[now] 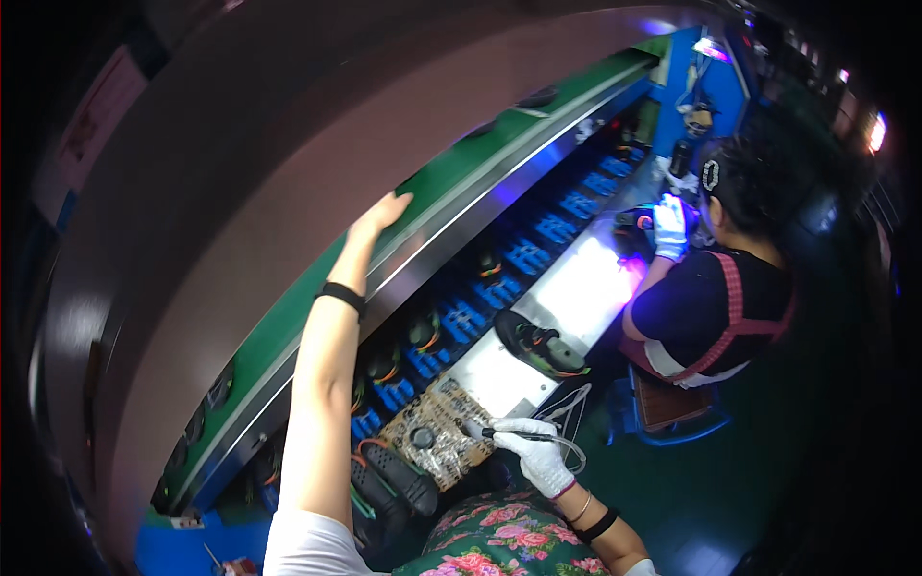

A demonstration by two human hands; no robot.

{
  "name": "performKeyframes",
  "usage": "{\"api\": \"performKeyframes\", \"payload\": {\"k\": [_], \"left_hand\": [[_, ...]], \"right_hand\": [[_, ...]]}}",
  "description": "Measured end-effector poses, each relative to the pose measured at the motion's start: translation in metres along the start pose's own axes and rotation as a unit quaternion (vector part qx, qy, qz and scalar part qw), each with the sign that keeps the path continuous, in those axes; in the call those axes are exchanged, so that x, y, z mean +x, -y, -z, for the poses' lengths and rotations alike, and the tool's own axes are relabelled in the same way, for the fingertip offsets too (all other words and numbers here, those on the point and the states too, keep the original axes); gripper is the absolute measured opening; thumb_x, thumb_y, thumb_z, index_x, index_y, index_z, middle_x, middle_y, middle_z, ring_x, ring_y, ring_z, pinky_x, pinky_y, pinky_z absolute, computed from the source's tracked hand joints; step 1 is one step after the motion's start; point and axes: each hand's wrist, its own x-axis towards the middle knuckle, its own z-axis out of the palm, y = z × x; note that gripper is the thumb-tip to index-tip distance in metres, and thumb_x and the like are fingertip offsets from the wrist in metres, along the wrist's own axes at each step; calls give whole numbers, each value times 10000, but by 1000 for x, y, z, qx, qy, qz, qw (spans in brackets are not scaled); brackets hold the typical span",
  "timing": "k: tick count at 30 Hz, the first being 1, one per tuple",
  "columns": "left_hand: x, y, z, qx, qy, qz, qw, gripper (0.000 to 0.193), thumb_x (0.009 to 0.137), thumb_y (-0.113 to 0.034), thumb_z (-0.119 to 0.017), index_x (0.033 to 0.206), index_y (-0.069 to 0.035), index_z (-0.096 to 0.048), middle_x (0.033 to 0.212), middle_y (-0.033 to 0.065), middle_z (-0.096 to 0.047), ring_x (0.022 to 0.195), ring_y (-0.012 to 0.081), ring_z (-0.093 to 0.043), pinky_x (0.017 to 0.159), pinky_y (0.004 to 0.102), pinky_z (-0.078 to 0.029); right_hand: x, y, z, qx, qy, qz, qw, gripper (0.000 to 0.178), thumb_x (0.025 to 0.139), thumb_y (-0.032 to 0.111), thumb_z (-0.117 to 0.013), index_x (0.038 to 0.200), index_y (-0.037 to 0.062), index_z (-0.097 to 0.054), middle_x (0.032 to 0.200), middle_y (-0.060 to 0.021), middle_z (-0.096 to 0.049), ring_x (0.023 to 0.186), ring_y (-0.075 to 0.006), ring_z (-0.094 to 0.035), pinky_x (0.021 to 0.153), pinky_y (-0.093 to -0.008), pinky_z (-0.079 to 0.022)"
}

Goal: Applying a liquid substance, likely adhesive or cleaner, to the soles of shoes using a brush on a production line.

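My left arm stretches up over the green conveyor belt [451, 182]. At its end my bare left hand [384, 213] reaches in by the edge of the brown hood. Its thumb side shows, but most of the fingers are hidden, so whether they hold anything is unclear. My right hand [540, 459], in a white glove, is closed around a thin, dark, brush-like tool [504, 435] with a curved cord or tube behind it. The tool's tip lies over a stained, glue-smeared board [451, 461]. A small dark round object [423, 438] sits on that board.
Black shoe soles [399, 480] lie left of the board. A dark shoe [543, 344] rests on the white bench [480, 379]. Blue racks [461, 322] with shoes line the conveyor. At right, a seated co-worker [711, 298] with gloved hands handles a shoe under purple light.
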Motion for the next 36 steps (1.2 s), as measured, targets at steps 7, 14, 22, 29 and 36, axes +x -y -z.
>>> {"api": "performKeyframes", "payload": {"k": [7, 14, 22, 29, 36], "left_hand": [[-51, 58, -6, -252, -49, -29, 966, 110, 992, -109, -643, 1095, -74, -625, 926, 8, -644, 783, 57, -641, 726, 277, -513], [-263, 152, 52, -533, -218, -88, 813, 355, 1004, -413, -641, 1206, -131, -564, 1438, 97, -525, 1283, 219, -524, 1053, 457, -453], [-401, 181, 51, -540, -323, 129, 766, 371, 1068, -319, -506, 1319, -59, -590, 1180, 106, -654, 1077, 199, -657, 958, 351, -544], [-450, 182, -64, -688, 22, 294, 663, 365, 1008, -420, -617, 986, -68, -713, 903, 52, -737, 759, 164, -700, 741, 313, -572], [-540, 163, -139, -858, 105, 271, 424, 974, 929, -770, -502, 1555, -31, -399, 1535, 207, -503, 1387, 379, -521, 1181, 540, -396]], "right_hand": [[13, 9, 32, -16, -29, 39, 999, 188, 865, -68, -734, 1049, -47, -765, 1024, -129, -764, 939, -196, -737, 885, -300, -592], [26, -5, 5, 3, -30, 71, 997, 180, 863, -83, -720, 1031, -44, -769, 1021, -108, -757, 936, -169, -727, 842, -294, -580], [0, 31, -73, -520, 1, 381, 765, 412, 759, -91, -632, 1048, 148, -801, 1035, -81, -767, 903, -280, -713, 833, -416, -509], [-17, -19, -163, -73, 169, 100, 978, 257, 897, -3, -762, 1154, -14, -746, 1153, -102, -753, 1055, -153, -706, 962, -308, -569], [-26, -56, -193, -145, 183, 159, 959, 251, 903, 11, -756, 1151, -27, -749, 1149, -116, -762, 1053, -170, -717, 945, -314, -577]]}}
